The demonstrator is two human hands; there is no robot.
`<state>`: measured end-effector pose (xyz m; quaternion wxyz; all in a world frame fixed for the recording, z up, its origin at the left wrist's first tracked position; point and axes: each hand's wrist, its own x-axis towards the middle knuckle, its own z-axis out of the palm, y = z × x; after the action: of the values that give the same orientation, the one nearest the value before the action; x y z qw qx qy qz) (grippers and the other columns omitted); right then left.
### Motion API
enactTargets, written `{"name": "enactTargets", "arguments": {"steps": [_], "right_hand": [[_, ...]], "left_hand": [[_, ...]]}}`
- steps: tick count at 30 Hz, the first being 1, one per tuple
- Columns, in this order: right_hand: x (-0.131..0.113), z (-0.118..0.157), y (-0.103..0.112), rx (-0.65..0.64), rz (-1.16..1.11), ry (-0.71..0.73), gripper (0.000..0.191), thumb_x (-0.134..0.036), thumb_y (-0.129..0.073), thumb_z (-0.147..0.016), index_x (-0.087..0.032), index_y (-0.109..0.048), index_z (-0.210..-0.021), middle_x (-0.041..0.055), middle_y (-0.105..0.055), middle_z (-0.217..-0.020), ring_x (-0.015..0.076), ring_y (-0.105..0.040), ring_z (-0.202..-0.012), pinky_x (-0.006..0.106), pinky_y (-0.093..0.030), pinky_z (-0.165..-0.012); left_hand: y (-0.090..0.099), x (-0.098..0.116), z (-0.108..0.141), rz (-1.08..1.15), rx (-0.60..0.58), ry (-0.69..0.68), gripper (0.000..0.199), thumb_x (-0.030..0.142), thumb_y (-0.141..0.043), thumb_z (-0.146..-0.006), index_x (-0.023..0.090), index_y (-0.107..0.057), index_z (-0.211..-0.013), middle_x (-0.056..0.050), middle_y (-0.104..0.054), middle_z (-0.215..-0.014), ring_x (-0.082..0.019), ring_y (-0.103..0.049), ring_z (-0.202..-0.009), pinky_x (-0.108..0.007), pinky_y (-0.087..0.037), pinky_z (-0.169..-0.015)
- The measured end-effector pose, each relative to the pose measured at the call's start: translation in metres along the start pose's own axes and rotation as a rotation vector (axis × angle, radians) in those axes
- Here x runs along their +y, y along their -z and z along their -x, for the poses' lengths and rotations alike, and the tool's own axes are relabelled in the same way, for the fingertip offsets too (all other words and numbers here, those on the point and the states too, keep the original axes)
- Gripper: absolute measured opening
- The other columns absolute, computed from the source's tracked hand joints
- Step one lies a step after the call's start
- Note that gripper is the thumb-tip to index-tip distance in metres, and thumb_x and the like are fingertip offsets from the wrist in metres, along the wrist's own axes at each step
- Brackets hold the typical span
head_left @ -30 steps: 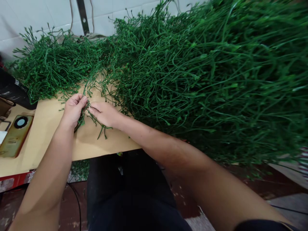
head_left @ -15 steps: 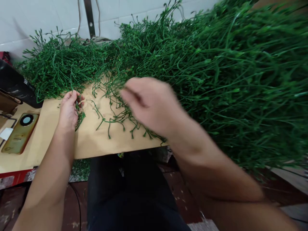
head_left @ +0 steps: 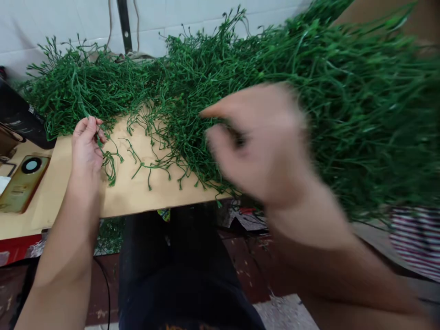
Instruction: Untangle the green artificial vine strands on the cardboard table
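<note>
My left hand (head_left: 86, 137) is closed in a pinch on a thin green artificial stem (head_left: 110, 166), whose branched ends hang over the tan board (head_left: 137, 199). My right hand (head_left: 261, 142), smeared by motion, is over the large heap of green artificial stems (head_left: 347, 105). Its thumb and forefinger stand apart, and nothing shows between them. A few loose stems (head_left: 149, 170) lie on the board between my hands. A second heap of stems (head_left: 92, 87) rests behind my left hand.
A phone (head_left: 25, 181) lies at the left, near a black bag-like object (head_left: 22, 114). White tiles (head_left: 192, 16) and a dark metal upright (head_left: 124, 27) stand behind. Striped cloth (head_left: 415, 238) shows at the right, and a brown cardboard piece (head_left: 371, 18) at the top right.
My right hand has moved right, over the large heap, and its thumb and forefinger have parted. My left hand keeps its pinch, slightly further left and up in view.
</note>
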<state>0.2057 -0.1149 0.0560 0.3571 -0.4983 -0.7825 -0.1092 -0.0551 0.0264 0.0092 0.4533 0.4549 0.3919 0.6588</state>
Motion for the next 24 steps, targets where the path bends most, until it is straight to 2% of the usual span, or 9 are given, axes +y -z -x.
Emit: {"name": "enactTargets", "arguments": {"steps": [2, 5, 8, 12, 14, 16, 18, 21, 24], "right_hand": [[-0.019, -0.005, -0.036, -0.217, -0.029, 0.029, 0.031, -0.029, -0.057, -0.084, -0.012, -0.063, -0.109, 0.0135, -0.060, -0.111, 0.0261, -0.049, -0.106, 0.044, -0.042, -0.092], [-0.041, -0.008, -0.087, -0.488, -0.019, -0.001, 0.035, -0.030, -0.057, -0.085, -0.011, -0.061, -0.114, 0.0150, -0.058, -0.114, 0.0279, -0.047, -0.108, 0.042, -0.039, -0.092], [-0.042, -0.012, -0.104, -0.573, -0.023, -0.031, 0.028, -0.023, -0.048, -0.088, -0.011, -0.064, -0.109, 0.0145, -0.060, -0.110, 0.0274, -0.047, -0.108, 0.041, -0.036, -0.092], [-0.026, -0.018, -0.084, -0.506, -0.105, -0.133, 0.022, -0.019, -0.047, -0.088, -0.012, -0.065, -0.099, 0.0112, -0.062, -0.102, 0.0224, -0.049, -0.101, 0.037, -0.035, -0.089], [-0.017, -0.021, -0.072, -0.452, -0.169, -0.175, 0.018, -0.019, -0.048, -0.088, -0.012, -0.064, -0.094, 0.0096, -0.062, -0.097, 0.0194, -0.050, -0.095, 0.034, -0.036, -0.087], [-0.010, -0.022, -0.063, -0.373, -0.256, -0.214, 0.014, -0.017, -0.049, -0.087, -0.012, -0.062, -0.088, 0.0077, -0.062, -0.090, 0.0164, -0.051, -0.088, 0.031, -0.037, -0.084], [-0.002, -0.021, -0.057, -0.268, -0.377, -0.269, 0.011, -0.017, -0.050, -0.086, -0.012, -0.060, -0.083, 0.0045, -0.060, -0.081, 0.0132, -0.050, -0.079, 0.028, -0.038, -0.078], [0.011, -0.018, -0.046, -0.096, -0.626, -0.358, 0.013, -0.023, -0.050, -0.087, -0.014, -0.055, -0.079, -0.0002, -0.054, -0.070, 0.0094, -0.048, -0.068, 0.025, -0.038, -0.068], [0.023, -0.012, -0.032, 0.071, -0.850, -0.443, 0.026, -0.039, -0.051, -0.087, -0.016, -0.052, -0.077, -0.0028, -0.049, -0.065, 0.0068, -0.046, -0.061, 0.023, -0.038, -0.062]], "left_hand": [[0.000, 0.000, 0.003, -0.067, -0.034, -0.027, 0.016, 0.023, -0.060, -0.083, 0.017, -0.050, -0.071, 0.006, -0.047, -0.059, -0.004, -0.040, -0.051, -0.021, -0.031, -0.048], [-0.002, -0.001, 0.007, -0.130, -0.052, -0.051, 0.017, 0.020, -0.059, -0.082, 0.016, -0.048, -0.069, 0.006, -0.046, -0.058, -0.003, -0.040, -0.050, -0.021, -0.031, -0.049], [-0.002, -0.005, 0.008, -0.176, -0.039, -0.075, 0.020, 0.021, -0.062, -0.078, 0.016, -0.047, -0.064, 0.005, -0.050, -0.059, -0.004, -0.039, -0.049, -0.021, -0.032, -0.050], [-0.004, -0.013, 0.010, -0.327, -0.108, -0.095, 0.023, 0.028, -0.070, -0.066, 0.016, -0.052, -0.060, 0.003, -0.053, -0.061, -0.007, -0.046, -0.058, -0.021, -0.037, -0.056], [-0.006, -0.017, 0.015, -0.403, -0.215, -0.050, 0.020, 0.030, -0.072, -0.062, 0.015, -0.060, -0.068, 0.003, -0.056, -0.064, -0.009, -0.048, -0.063, -0.021, -0.039, -0.061], [-0.009, -0.018, 0.019, -0.465, -0.320, 0.004, 0.027, 0.032, -0.072, -0.060, 0.014, -0.065, -0.078, 0.002, -0.058, -0.069, -0.009, -0.046, -0.063, -0.022, -0.040, -0.062], [-0.010, -0.018, 0.022, -0.543, -0.375, 0.031, 0.033, 0.034, -0.070, -0.061, 0.012, -0.068, -0.085, 0.001, -0.058, -0.069, -0.009, -0.044, -0.061, -0.023, -0.040, -0.062], [-0.008, -0.020, 0.019, -0.677, -0.308, -0.027, 0.035, 0.035, -0.064, -0.067, 0.011, -0.070, -0.092, 0.000, -0.054, -0.069, -0.011, -0.045, -0.063, -0.025, -0.042, -0.065], [-0.004, -0.023, 0.008, -0.825, -0.190, -0.152, 0.036, 0.033, -0.060, -0.072, 0.013, -0.069, -0.099, -0.003, -0.054, -0.078, -0.014, -0.051, -0.070, -0.031, -0.046, -0.074]]}}
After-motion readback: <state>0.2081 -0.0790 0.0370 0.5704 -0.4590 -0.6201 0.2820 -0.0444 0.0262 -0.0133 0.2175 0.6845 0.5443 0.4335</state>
